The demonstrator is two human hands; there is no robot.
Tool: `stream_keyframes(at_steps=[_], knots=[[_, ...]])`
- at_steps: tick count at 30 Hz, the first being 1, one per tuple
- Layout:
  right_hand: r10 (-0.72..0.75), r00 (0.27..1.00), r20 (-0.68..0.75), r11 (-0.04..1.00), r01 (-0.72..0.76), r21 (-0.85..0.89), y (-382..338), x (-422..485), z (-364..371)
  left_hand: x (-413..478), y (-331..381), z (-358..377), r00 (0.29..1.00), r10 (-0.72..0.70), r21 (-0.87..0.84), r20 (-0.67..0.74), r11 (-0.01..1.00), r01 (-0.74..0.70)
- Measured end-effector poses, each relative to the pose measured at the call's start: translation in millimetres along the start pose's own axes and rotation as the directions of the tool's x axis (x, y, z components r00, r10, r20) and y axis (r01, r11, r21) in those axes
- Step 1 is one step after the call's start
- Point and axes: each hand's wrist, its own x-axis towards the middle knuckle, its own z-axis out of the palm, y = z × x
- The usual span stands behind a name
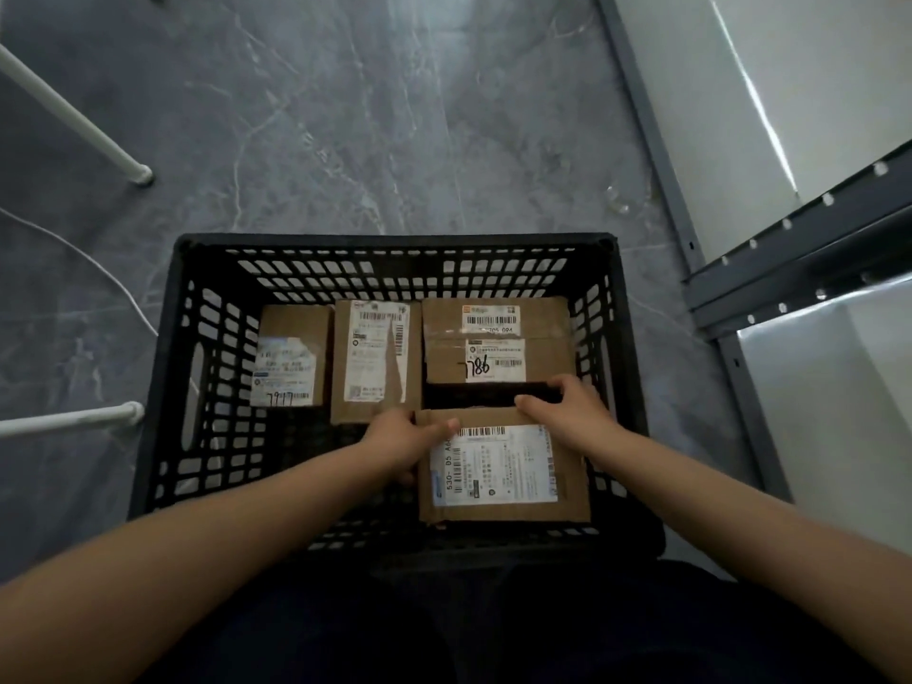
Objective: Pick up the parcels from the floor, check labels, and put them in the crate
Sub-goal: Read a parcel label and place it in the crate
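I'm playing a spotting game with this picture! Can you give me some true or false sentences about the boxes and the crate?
1. The left hand and right hand both hold the near parcel. True.
2. The crate is white. False: it is black.
3. Four parcels are inside the crate. True.
4. A far parcel has 786 handwritten on it. True.
5. More parcels lie on the floor. False: none shows there.

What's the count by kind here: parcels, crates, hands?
Cardboard parcels: 4
Black crate: 1
Hands: 2
Total: 7
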Motion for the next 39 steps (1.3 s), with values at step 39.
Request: stream_keyframes(at_steps=[39], knots=[[-0.460, 0.887, -0.043, 0.860, 0.457, 0.227, -92, -42, -50, -68, 93, -68, 0.825, 0.563, 0.024, -0.037, 0.826, -0.563]])
